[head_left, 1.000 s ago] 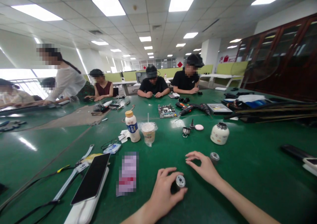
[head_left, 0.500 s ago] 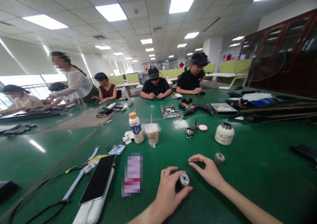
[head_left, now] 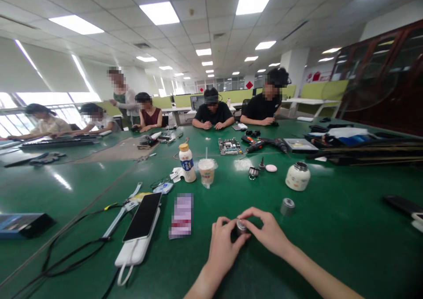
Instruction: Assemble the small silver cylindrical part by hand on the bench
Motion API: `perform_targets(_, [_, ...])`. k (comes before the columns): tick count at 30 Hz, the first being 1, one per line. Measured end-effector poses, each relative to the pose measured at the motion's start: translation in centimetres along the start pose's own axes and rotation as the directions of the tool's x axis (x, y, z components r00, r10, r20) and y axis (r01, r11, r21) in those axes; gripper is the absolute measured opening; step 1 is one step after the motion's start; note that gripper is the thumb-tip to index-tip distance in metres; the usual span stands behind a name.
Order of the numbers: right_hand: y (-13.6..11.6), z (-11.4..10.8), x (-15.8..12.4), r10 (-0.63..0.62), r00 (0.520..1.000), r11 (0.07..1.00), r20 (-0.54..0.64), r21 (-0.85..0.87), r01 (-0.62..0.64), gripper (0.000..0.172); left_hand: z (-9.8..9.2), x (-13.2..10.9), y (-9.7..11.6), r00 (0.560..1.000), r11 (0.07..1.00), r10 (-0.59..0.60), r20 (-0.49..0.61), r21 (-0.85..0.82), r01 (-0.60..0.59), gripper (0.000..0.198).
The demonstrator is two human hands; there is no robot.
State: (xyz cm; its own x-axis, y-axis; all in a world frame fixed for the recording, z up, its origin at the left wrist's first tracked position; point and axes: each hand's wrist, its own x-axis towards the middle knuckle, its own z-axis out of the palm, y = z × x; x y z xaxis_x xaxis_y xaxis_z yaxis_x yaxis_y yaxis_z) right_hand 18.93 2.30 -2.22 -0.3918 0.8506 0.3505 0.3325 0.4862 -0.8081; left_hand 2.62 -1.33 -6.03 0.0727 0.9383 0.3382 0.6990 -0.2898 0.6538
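Note:
On the green table (head_left: pixel 330 228) my left hand (head_left: pixel 224 246) is closed round a small silver cylindrical part (head_left: pixel 241 225) and keeps it just above the surface. My right hand (head_left: pixel 267 230) has come in from the right and pinches the top of the same part with thumb and fingertips. A second small grey metal cylinder (head_left: pixel 287 206) stands apart, just right of my hands. Farther back sit a cream ceramic jar (head_left: pixel 298 176), a small metal ring piece (head_left: pixel 253 172) and a pink round lid (head_left: pixel 271 168).
A phone (head_left: pixel 142 216) lies on a white power bank (head_left: pixel 134 252) with cables at the left. A milk bottle (head_left: pixel 187 162) and a lidded drink cup (head_left: pixel 207 170) stand mid-table. Several people sit along the far side near a circuit board (head_left: pixel 229 146) and power drill (head_left: pixel 261 144). Dark flat devices lie at the right edge.
My right hand has moved left from beside the grey cylinder and closed on the silver part held in my left hand. The view has shifted rightward across the table.

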Motion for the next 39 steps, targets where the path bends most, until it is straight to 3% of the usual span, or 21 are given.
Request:
perform_targets(11, [-0.1, -0.1, 0.0, 0.013, 1.000, 1.000, 0.016, 0.019, -0.013, 0.005, 0.0, 0.1, 0.4, 0.998, 0.997, 0.066, -0.006, 0.052, -0.065, 0.019])
perform_targets(20, [-0.5, -1.3, 0.3, -0.028, 0.991, 0.999, 0.133, -0.025, 0.031, 0.019, -0.1, 0.1, 0.5, 0.999, 0.996, 0.042, 0.000, 0.073, -0.042, 0.021])
perform_targets(27, [-1.0, -3.2, 1.0, -0.019, 1.000, 0.996, -0.003, -0.091, 0.019, 0.021, 0.0, -0.1, 0.6, 0.999, 0.995, 0.036, -0.004, 0.090, -0.036, 0.016])
perform_targets(30, [-0.7, -2.4, 0.8, -0.014, 0.998, 0.997, 0.054, -0.070, 0.018, 0.025, 0.0, 0.0, 0.6, 0.999, 0.995, 0.050, 0.007, 0.082, -0.051, 0.019])
perform_targets(33, [-0.3, -1.0, 0.3, 0.006, 0.998, 0.996, 0.067, -0.084, -0.001, 0.014, 0.0, 0.0, 0.5, 0.998, 0.996, 0.061, 0.001, 0.071, -0.061, 0.021])
perform_targets(39, [-0.1, -1.1, 0.6, 0.015, 0.997, 0.998, -0.073, -0.057, -0.020, 0.006, 0.0, 0.0, 0.4, 0.998, 0.995, 0.068, 0.000, 0.072, -0.068, 0.021])
